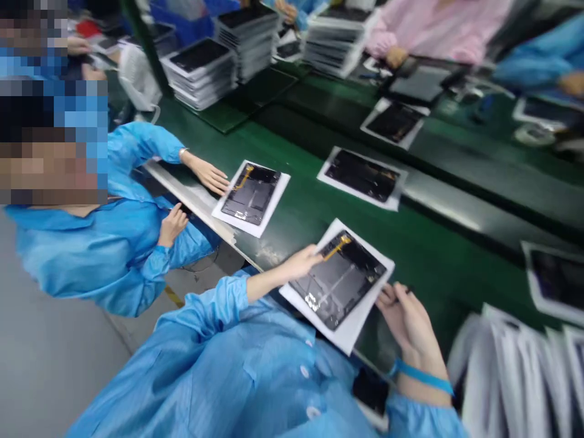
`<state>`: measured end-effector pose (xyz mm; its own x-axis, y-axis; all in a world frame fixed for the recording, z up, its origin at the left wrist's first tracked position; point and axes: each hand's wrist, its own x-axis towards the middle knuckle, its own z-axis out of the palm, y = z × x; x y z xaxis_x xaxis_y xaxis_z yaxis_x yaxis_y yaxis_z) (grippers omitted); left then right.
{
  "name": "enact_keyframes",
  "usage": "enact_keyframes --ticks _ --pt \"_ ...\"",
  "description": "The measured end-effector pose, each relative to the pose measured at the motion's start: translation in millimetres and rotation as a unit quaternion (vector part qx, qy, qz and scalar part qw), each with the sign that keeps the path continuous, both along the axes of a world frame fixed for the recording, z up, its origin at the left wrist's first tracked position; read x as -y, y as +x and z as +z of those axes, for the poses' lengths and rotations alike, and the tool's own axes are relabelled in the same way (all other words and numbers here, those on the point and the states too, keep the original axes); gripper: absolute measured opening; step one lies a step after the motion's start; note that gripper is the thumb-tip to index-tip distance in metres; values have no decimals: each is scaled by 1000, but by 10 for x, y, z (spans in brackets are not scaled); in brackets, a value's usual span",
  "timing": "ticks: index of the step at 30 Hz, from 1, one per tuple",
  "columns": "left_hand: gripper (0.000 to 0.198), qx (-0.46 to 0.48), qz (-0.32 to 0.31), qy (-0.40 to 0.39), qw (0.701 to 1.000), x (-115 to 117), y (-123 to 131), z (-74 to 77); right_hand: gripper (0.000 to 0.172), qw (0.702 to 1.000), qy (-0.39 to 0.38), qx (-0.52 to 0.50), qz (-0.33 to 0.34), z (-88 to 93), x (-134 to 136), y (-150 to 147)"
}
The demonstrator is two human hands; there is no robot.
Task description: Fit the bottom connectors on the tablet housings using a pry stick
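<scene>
In front of me a tablet panel [340, 283] with dark insides and an orange ribbon cable [336, 246] lies on a white foam sheet [349, 340] at the bench edge. My left hand [301, 263] rests on its left side, fingers stretched over the border. To the right of the sheet, close beside its edge, is my right hand [408, 319]. Its fingers are curled together, and a small dark thing [409, 290] shows at the fingertips, too small to name. A blue band [424, 378] circles that wrist.
A co-worker's hand [210, 175] on the left touches a similar panel [253, 193]. Another panel [364, 174] lies farther back on the green bench [301, 207]. White sheets [506, 377] stand upright at lower right. Stacks of panels [201, 73] and other people occupy the far side.
</scene>
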<state>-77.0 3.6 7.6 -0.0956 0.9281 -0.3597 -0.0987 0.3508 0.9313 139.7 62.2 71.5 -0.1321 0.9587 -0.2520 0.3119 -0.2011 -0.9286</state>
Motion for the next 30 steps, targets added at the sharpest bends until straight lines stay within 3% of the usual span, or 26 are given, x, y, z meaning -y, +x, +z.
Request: enact_keyframes --ticks 2,4,9,11,13,17,20,23,26,30 --pt "37 -63 -5 -16 998 -14 35 -1 75 998 -10 25 -52 -53 35 14" --pt "36 -119 -12 -4 993 -88 36 -70 53 994 -13 69 -87 -194 -58 131" --pt "46 -235 -43 55 969 -315 -26 -280 20 967 8 244 -67 -508 -283 574" --pt "49 -294 -45 80 951 -273 -80 -242 10 954 24 299 -25 -531 -266 610" --pt "54 -354 -34 102 929 -168 -131 -155 13 945 41 325 17 -565 -229 604" --pt "61 -418 -15 140 897 269 -77 56 20 931 102 345 59 -785 -150 644" --pt "51 -362 -72 173 913 763 217 167 16 925 173 335 56 -1015 -109 727" --pt "44 -280 -187 154 929 1184 692 147 13 936 200 287 36 -1144 -110 799" --pt "44 -219 -278 122 927 1403 1217 1 10 961 181 209 21 -1082 -92 832" --pt "39 -188 -347 91 914 1391 1794 -186 13 990 120 75 -16 -853 41 883"
